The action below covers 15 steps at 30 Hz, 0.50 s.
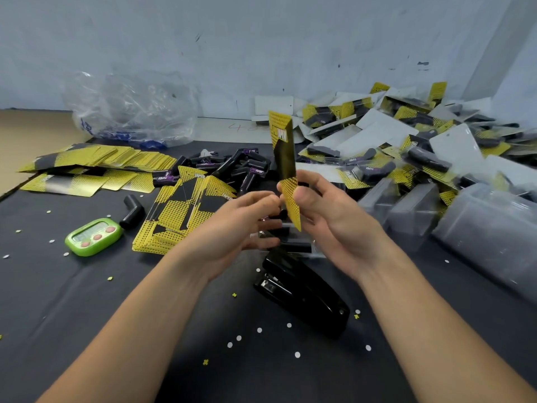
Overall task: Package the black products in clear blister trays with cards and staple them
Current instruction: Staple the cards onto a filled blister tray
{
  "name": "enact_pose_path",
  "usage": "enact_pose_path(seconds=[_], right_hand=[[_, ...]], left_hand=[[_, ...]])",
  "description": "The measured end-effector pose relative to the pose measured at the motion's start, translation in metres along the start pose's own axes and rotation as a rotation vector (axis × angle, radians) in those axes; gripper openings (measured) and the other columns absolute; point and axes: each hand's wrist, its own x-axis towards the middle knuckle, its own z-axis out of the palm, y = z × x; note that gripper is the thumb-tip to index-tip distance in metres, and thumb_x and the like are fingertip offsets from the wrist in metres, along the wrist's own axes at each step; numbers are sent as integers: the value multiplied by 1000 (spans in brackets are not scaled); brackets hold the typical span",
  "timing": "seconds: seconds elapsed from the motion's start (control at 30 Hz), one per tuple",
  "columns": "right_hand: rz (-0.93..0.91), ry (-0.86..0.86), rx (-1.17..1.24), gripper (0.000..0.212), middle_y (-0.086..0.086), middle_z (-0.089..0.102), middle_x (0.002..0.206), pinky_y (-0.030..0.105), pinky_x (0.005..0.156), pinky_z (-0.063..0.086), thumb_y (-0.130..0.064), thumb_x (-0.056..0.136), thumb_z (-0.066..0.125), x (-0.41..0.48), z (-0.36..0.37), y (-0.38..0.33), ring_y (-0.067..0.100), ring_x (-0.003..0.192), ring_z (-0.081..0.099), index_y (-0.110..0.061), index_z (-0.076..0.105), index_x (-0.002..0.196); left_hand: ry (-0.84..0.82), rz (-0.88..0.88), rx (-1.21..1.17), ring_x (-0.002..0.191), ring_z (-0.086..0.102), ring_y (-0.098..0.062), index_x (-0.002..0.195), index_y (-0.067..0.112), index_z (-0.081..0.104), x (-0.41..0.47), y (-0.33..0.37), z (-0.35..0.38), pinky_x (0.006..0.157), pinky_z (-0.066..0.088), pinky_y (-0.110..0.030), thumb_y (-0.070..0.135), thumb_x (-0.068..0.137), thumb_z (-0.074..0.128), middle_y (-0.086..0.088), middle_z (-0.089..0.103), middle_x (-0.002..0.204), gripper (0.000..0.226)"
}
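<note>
My right hand (pixel 325 207) pinches a yellow-and-black card (pixel 283 158) by its lower part, holding it upright and edge-on above the table. My left hand (pixel 241 225) is just left of it, fingers curled, fingertips at the card's lower edge. Below the hands lies a clear blister tray (pixel 293 242) with a black product in it, partly hidden. A black stapler (pixel 305 295) lies near me. Loose black products (pixel 232 164) are heaped behind the hands. Folded cards (pixel 180 216) are stacked to the left.
A pile of finished packs (pixel 406 141) fills the right rear. Stacks of clear trays (pixel 479 228) stand at the right. Flat cards (pixel 96 161) spread at far left, a green timer (pixel 93 237) beside them, a crumpled plastic bag (pixel 130 112) behind.
</note>
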Motion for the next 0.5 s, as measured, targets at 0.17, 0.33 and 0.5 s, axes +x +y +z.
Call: enact_pose_path(seconds=[0.17, 0.33, 0.5], right_hand=[[64, -52, 97, 45, 15, 67, 133, 41, 114, 43, -24, 98, 58, 1, 4, 5, 32, 124, 62, -1, 58, 137], [158, 168, 125, 24, 17, 72, 120, 40, 93, 59, -3, 98, 60, 3, -7, 1, 29, 106, 71, 1, 65, 122], [274, 300, 357, 47, 27, 73, 112, 38, 67, 65, -39, 106, 50, 0, -21, -8, 35, 89, 76, 3, 64, 121]], left_hand=[[164, 124, 81, 79, 71, -10, 106, 17, 77, 1, -3, 0, 67, 56, -19, 19, 95, 73, 0, 79, 91, 12], [665, 383, 460, 67, 63, -5, 74, 42, 80, 1, 0, -13, 64, 44, -21, 23, 86, 83, 16, 72, 79, 22], [916, 717, 1115, 71, 62, -18, 95, 30, 84, -3, -8, -3, 57, 38, -26, 14, 92, 75, 10, 69, 94, 18]])
